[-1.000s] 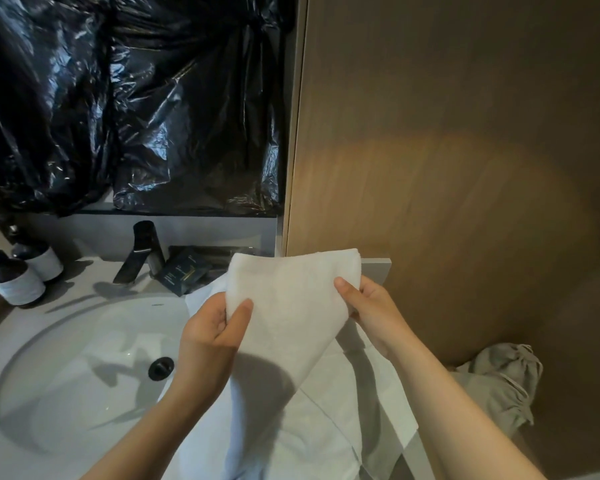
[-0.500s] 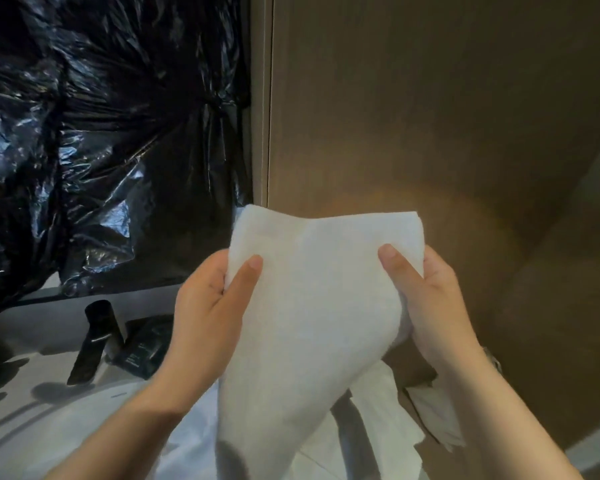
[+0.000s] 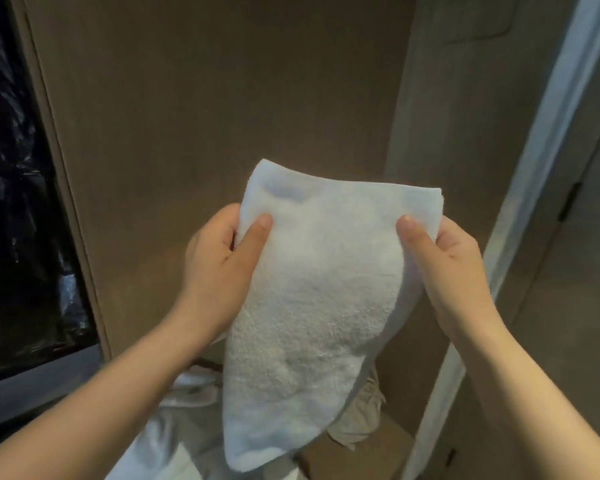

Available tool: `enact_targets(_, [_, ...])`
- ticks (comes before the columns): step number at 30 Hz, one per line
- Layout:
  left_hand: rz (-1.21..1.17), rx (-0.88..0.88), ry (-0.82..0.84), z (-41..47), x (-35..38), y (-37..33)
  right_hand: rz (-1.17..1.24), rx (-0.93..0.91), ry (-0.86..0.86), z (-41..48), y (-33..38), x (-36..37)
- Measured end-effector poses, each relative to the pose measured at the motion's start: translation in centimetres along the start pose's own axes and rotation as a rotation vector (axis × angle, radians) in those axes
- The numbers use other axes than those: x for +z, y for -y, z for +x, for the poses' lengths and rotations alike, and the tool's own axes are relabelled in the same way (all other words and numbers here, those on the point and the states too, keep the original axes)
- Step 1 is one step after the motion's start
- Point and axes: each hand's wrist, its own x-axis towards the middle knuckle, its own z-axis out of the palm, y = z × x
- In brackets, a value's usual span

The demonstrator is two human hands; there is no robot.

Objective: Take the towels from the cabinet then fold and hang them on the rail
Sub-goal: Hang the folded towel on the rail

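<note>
We hold a folded white towel at centre frame.
Left hand and right hand each pinch an upper corner; beige cloth, perhaps a bag, lies below.

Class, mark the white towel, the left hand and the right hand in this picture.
white towel (image 3: 312, 299): head view, middle of its front face.
left hand (image 3: 217, 271): head view, base of the thumb.
right hand (image 3: 449, 271): head view, base of the thumb.

towel between left hand and right hand, before the wall panel.
</note>
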Motion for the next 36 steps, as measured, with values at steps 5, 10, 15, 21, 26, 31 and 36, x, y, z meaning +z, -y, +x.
enact_targets(5, [-0.067, 0.064, 0.079, 0.6, 7.3, -4.6, -0.090, -0.038, -0.070, 0.7, 1.1, -10.4])
enact_targets(10, [-0.137, 0.088, 0.158, -0.2, 14.9, -8.4, -0.145, -0.052, -0.065, 2.1, 0.5, -20.2])
enact_targets(15, [-0.217, 0.087, 0.164, 0.1, 21.2, -11.5, -0.127, 0.108, -0.091, 4.3, 0.1, -27.3])
enact_targets(21, [-0.238, 0.278, 0.267, 1.7, 27.7, -14.4, 0.058, 0.111, -0.272, 8.5, -1.9, -32.3])
enact_targets(26, [-0.234, 0.319, 0.292, 4.7, 32.9, -13.7, -0.006, -0.017, -0.294, 12.2, -4.6, -34.6])
enact_targets(31, [-0.260, 0.375, 0.290, 9.8, 36.7, -12.0, -0.224, -0.302, -0.244, 17.4, -6.6, -35.2])
enact_targets(36, [-0.197, 0.464, 0.284, 16.1, 39.0, -10.8, -0.300, -0.386, -0.180, 24.4, -7.3, -34.0])
